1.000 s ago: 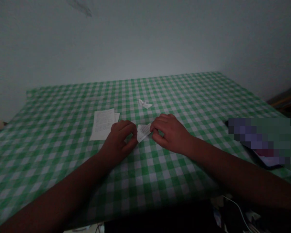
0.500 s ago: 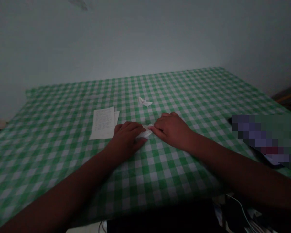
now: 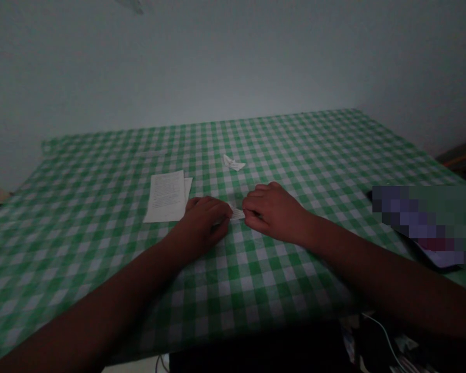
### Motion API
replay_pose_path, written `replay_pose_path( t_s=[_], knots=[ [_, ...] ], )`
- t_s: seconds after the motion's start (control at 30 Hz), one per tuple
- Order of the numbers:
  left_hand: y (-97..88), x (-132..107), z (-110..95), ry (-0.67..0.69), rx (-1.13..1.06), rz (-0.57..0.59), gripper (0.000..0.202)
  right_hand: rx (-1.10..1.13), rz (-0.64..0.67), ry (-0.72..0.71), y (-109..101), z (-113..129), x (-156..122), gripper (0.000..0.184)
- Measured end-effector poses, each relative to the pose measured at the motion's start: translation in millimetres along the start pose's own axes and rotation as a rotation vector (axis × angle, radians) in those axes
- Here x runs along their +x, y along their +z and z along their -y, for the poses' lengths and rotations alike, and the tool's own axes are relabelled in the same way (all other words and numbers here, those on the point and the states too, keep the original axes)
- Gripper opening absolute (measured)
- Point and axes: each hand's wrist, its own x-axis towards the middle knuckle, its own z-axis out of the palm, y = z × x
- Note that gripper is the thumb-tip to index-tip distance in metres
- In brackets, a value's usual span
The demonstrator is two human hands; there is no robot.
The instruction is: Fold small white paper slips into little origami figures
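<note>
A small folded piece of printed white paper [image 3: 237, 213] lies on the green-and-white checked tablecloth [image 3: 101, 259], pressed between my two hands. My left hand [image 3: 202, 225] rests on its left end with the fingers curled and pressed down on it. From the right, my right hand [image 3: 274, 212] pinches the paper's other end, fingers closed. Most of the paper is hidden under my fingers.
A flat sheet of printed paper [image 3: 166, 196] lies just left of my left hand, with a second sheet under it. A small folded paper shape [image 3: 233, 162] sits farther back on the cloth. At the right edge lies a dark flat device [image 3: 431, 248], partly blurred out.
The folded paper was held up, showing a wider face; now it is pressed flat and narrower on the cloth. Both hands have lowered and closed in on it.
</note>
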Motion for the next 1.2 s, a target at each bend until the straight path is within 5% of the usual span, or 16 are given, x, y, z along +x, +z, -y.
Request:
replay_pose_path(
  t_s=[0.57,0.77,1.2],
  knots=[
    [3.7,1.2,-9.8,-0.116,-0.037,0.016,0.012,0.09,0.08,-0.047,5.0,3.1,-1.0,0.016],
    [-0.9,-0.1,-5.4,-0.062,-0.177,-0.018,0.016,0.08,0.059,-0.038,8.5,-0.6,0.2,0.015],
    [3.6,2.7,-2.7,-0.021,-0.122,0.02,0.017,-0.031,-0.009,0.028,12.3,-1.6,1.4,0.017]
  ],
)
